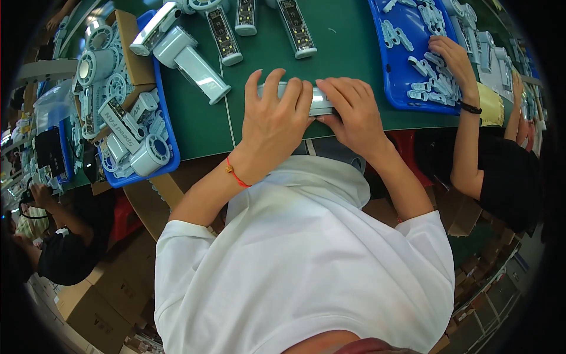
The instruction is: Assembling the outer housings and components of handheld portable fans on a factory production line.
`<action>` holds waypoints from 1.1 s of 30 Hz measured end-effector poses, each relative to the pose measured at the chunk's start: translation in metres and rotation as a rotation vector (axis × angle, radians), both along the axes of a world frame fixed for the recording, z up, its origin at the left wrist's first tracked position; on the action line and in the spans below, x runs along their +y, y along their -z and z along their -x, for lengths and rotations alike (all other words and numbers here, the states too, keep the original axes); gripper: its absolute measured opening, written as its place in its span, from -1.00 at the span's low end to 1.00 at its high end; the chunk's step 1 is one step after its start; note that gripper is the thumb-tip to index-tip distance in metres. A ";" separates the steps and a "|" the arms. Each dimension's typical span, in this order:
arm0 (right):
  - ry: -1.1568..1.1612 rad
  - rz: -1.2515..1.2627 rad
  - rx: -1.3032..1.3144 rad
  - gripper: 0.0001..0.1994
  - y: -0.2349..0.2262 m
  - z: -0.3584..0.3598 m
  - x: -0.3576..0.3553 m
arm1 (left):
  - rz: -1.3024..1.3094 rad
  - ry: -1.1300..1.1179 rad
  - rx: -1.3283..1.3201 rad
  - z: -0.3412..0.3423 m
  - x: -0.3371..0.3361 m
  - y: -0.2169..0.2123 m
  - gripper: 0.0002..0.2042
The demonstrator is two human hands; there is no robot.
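Observation:
Both my hands grip one long pale grey plastic housing (320, 102) lying at the near edge of the green table (348, 41). My left hand (274, 118) covers its left half with the fingers spread over the top; a red string sits on that wrist. My right hand (352, 113) clamps its right end, fingers curled over the top. Most of the housing is hidden under my fingers. My white shirt fills the lower picture.
A blue tray (168, 133) at the left holds several round fan parts and handles. Several open handle halves (223, 34) with circuit boards lie at the far edge. Another person's hand (453, 56) reaches into a blue tray (396, 76) of small clips at the right. Cardboard boxes (94, 307) stand below.

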State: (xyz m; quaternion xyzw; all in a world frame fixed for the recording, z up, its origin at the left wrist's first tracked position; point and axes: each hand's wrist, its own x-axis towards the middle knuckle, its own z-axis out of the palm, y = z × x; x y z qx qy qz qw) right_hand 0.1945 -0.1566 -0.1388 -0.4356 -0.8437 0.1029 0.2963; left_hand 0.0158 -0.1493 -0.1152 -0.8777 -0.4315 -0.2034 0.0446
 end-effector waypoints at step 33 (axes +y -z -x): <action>0.662 0.257 -0.329 -0.66 -0.081 -0.115 0.137 | 0.597 -0.383 0.000 -0.113 0.432 -0.075 -0.56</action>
